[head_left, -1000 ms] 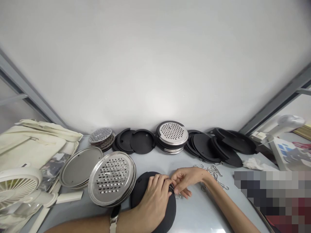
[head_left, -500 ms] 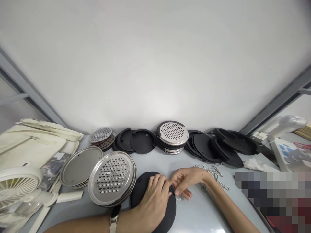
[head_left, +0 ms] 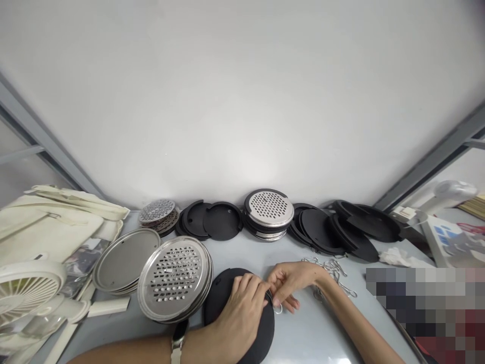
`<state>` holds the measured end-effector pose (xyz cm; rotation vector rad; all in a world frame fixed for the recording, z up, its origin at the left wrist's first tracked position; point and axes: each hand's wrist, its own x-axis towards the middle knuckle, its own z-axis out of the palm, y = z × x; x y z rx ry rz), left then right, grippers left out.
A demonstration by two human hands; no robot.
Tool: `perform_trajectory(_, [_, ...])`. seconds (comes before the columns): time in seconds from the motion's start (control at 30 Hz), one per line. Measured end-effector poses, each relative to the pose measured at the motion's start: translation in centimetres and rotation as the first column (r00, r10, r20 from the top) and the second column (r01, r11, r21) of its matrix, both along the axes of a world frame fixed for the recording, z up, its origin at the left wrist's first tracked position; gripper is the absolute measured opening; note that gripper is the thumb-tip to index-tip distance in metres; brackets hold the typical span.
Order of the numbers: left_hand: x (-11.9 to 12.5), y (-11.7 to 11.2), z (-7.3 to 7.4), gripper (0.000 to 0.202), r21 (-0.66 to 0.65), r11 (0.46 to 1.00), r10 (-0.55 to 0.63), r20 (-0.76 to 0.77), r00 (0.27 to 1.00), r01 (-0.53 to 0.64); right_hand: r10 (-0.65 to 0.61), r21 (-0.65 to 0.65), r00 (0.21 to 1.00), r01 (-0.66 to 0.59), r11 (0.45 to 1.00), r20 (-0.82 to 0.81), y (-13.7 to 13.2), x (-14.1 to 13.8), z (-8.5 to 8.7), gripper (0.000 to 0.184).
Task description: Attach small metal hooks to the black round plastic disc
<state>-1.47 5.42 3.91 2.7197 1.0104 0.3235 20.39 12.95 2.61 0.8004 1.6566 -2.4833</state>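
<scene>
My left hand (head_left: 238, 316) lies over a round black disc (head_left: 242, 290), its fingertips at the disc's right rim. My right hand (head_left: 288, 285) pinches a small wire metal ring (head_left: 277, 308) where it meets that rim. Part of the ring is hidden by my fingers. A tangled pile of similar wire hooks (head_left: 331, 270) lies just beyond my right wrist. To the left of the disc, nearly touching it, sits a stack of perforated steel grater plates (head_left: 174, 278).
A plain steel plate stack (head_left: 125, 260) lies further left, with a white fan (head_left: 26, 293) and cream cloth bags (head_left: 49, 227) at the table's left. Stacks of black discs and steel plates (head_left: 268, 215) line the wall. A crumpled tissue (head_left: 397, 257) lies at the right.
The metal ring now shows more clearly below my fingers at the disc's rim. My hands have shifted only slightly, and the disc and the stacks stay in place.
</scene>
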Motion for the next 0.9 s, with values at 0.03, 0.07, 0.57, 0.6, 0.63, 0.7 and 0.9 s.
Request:
perform_trajectory(0.03, [0.04,-0.02,-0.09,0.030,0.002,1.000,0.004,0.000,1.000,-0.004,0.001,0.000,1.000,-0.001,1.000,-0.001,0.00,0.00,0.00,0.027])
perform_trajectory(0.07, [0.07,-0.03,-0.19,0.031,0.000,1.000,0.009,0.002,1.000,-0.009,0.002,0.000,1.000,-0.002,1.000,-0.002,0.00,0.00,0.00,0.026])
perform_trajectory(0.57, [0.22,0.03,-0.51,0.031,-0.014,1.000,0.026,0.024,0.999,-0.026,0.014,0.005,1.000,-0.014,1.000,-0.007,0.13,0.11,-0.48,0.031])
perform_trajectory(0.6, [0.19,0.03,-0.45,0.031,-0.020,1.000,0.021,0.026,0.999,-0.020,0.014,0.006,1.000,-0.014,1.000,-0.006,0.12,0.11,-0.51,0.032])
perform_trajectory(0.63, [0.15,0.03,-0.39,0.032,-0.025,1.000,0.014,0.028,1.000,-0.014,0.014,0.006,1.000,-0.014,1.000,-0.005,0.12,0.11,-0.54,0.032])
perform_trajectory(0.7, [0.10,0.01,-0.27,0.034,-0.037,0.999,0.010,0.034,0.999,-0.009,0.014,0.008,1.000,-0.014,1.000,-0.002,0.12,0.10,-0.57,0.033])
perform_trajectory(0.9, [0.17,0.08,-0.37,0.032,-0.049,0.999,0.003,0.038,0.999,-0.001,0.019,0.014,1.000,-0.019,1.000,0.008,0.11,0.02,-0.54,0.034])
